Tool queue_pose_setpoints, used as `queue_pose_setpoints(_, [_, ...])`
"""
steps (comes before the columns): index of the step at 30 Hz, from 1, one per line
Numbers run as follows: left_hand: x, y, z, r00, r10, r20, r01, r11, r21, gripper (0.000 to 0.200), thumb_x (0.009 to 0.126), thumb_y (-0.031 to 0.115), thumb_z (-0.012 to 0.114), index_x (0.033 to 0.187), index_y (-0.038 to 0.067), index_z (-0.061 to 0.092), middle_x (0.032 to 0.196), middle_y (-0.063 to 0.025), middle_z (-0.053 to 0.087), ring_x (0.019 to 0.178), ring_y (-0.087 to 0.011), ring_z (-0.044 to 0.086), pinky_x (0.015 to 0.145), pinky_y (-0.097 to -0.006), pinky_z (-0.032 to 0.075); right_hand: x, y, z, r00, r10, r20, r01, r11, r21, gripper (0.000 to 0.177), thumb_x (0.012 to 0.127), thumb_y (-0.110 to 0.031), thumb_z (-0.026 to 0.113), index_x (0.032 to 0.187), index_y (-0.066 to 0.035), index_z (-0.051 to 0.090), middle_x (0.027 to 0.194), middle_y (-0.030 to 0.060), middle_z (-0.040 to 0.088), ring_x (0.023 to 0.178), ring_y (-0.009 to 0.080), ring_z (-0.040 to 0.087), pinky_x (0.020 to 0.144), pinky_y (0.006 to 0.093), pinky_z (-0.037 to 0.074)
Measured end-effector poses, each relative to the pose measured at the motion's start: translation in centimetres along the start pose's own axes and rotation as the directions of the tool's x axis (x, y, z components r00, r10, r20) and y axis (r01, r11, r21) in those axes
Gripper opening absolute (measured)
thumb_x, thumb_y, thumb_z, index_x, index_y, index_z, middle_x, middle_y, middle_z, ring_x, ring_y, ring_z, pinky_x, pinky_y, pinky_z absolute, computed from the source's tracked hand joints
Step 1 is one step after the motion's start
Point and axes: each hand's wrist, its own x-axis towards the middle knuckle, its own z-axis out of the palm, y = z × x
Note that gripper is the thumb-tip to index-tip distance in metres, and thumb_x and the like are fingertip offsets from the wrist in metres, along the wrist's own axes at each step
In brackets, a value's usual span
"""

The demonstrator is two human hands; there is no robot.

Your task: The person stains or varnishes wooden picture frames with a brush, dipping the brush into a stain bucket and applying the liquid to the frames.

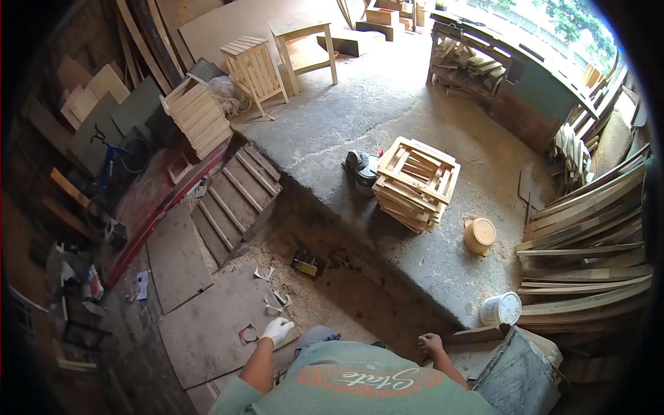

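My left hand (pixel 278 330), in a white glove, is low in the view, left of my body. Its fingers are loosely bent with nothing visible in them. Beside it a reddish ring-shaped scrap (pixel 247 335) lies on the boards, and pale curled scraps (pixel 280 302) lie just beyond. My right hand (pixel 431 343) is bare and hangs right of my body, its fingers slightly curled and apart, with no object showing. Nearest to it is a worn wooden plank (pixel 474 336) by a grey slab-like piece (pixel 517 366).
Stacked wooden frames (pixel 418 176) stand on the raised concrete floor (pixel 332 145), beside an orange pot (pixel 479 236) and white bucket (pixel 501 308). A sunken pit (pixel 360 283) lies ahead. Slatted steps (pixel 235 194) are left; long timber (pixel 588 270) lines the right.
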Motion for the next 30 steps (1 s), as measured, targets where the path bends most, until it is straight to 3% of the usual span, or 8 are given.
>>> queue_pose_setpoints(9, [2.5,-22.5,2.8,0.971,-0.223,0.085,0.227,0.973,-0.042,0.044,0.088,0.043,0.063,0.09,-0.001,0.069,0.088,-0.0148,0.074,0.066,-0.0178,0.063,0.062,-0.0337,0.048,0.3,-13.0,7.8,0.968,-0.247,0.048,0.251,0.933,-0.257,0.021,0.089,-0.021,0.068,0.101,-0.004,0.073,0.082,0.0092,0.073,0.065,0.0172,0.069,0.059,0.0328,0.056])
queue_pose_setpoints(13, [1.6,-11.3,-2.4,0.836,-0.444,0.323,0.464,0.886,0.019,0.036,0.084,0.036,0.063,0.083,0.0,0.07,0.089,-0.015,0.073,0.076,-0.0219,0.067,0.069,-0.0374,0.051,-1.0,-14.6,8.2,0.964,-0.253,-0.077,0.233,0.95,-0.208,0.022,0.088,-0.023,0.068,0.099,-0.005,0.073,0.082,0.0109,0.073,0.069,0.0184,0.069,0.068,0.0341,0.055])
queue_pose_setpoints(15, [4.3,-10.8,-1.8,0.909,-0.179,0.377,0.06,0.95,0.306,0.03,0.085,0.031,0.057,0.083,0.003,0.069,0.09,-0.0149,0.073,0.078,-0.0269,0.068,0.071,-0.0405,0.051,-1.5,-13.3,7.1,0.973,-0.205,-0.106,0.182,0.963,-0.198,0.021,0.088,-0.023,0.068,0.097,-0.003,0.072,0.081,0.0099,0.071,0.068,0.017,0.066,0.065,0.0328,0.054])
queue_pose_setpoints(17, [8.9,-10.8,-0.2,0.831,0.169,0.529,-0.493,0.663,0.563,0.029,0.085,0.031,0.056,0.086,0.004,0.069,0.09,-0.0155,0.073,0.079,-0.0308,0.068,0.073,-0.0418,0.051,-1.4,-11.0,4.8,0.973,-0.207,-0.101,0.176,0.951,-0.256,0.02,0.089,-0.02,0.068,0.095,-0.001,0.071,0.077,0.0068,0.069,0.063,0.0135,0.061,0.057,0.0299,0.051])
queue_pose_setpoints(18, [12.0,-13.3,2.3,0.925,-0.086,0.37,0.036,0.989,0.14,0.031,0.085,0.032,0.061,0.096,0.006,0.069,0.099,-0.0173,0.071,0.091,-0.0342,0.068,0.083,-0.0424,0.051,0.0,-8.5,3.6,0.969,-0.21,-0.133,0.16,0.936,-0.314,0.021,0.089,-0.021,0.068,0.094,-0.001,0.07,0.076,0.0068,0.068,0.062,0.0141,0.061,0.056,0.03,0.051])
queue_pose_setpoints(21, [17.2,-6.1,3.5,0.987,0.028,0.16,-0.069,0.965,0.253,0.037,0.086,0.034,0.063,0.107,0.004,0.068,0.109,-0.0211,0.069,0.102,-0.0354,0.065,0.092,-0.0419,0.05,2.9,-2.9,-0.3,0.99,0.016,-0.138,-0.042,0.982,-0.185,0.023,0.09,-0.023,0.068,0.093,-0.001,0.07,0.076,0.0079,0.068,0.061,0.0164,0.063,0.053,0.0326,0.052])
queue_pose_setpoints(25, [20.1,16.2,1.7,0.975,0.208,-0.076,-0.19,0.962,0.194,0.055,0.09,0.039,0.06,0.129,0.0,0.056,0.129,-0.0248,0.059,0.122,-0.0388,0.054,0.105,-0.044,0.041,3.9,-4.1,-5.8,0.96,0.229,-0.158,-0.234,0.972,-0.012,0.02,0.091,-0.022,0.066,0.094,-0.002,0.069,0.074,0.0082,0.067,0.06,0.0178,0.065,0.048,0.0343,0.052])
queue_pose_setpoints(30, [29.5,38.5,2.5,0.695,0.703,-0.15,-0.616,0.69,0.379,0.056,0.093,0.036,0.06,0.137,0.003,0.049,0.144,-0.0197,0.046,0.135,-0.0401,0.038,0.112,-0.049,0.029,5.7,-8.6,-12.1,0.94,0.213,-0.266,-0.133,0.948,0.289,0.018,0.092,-0.02,0.064,0.099,-0.003,0.066,0.076,0.0075,0.066,0.057,0.0149,0.061,0.048,0.0295,0.049])
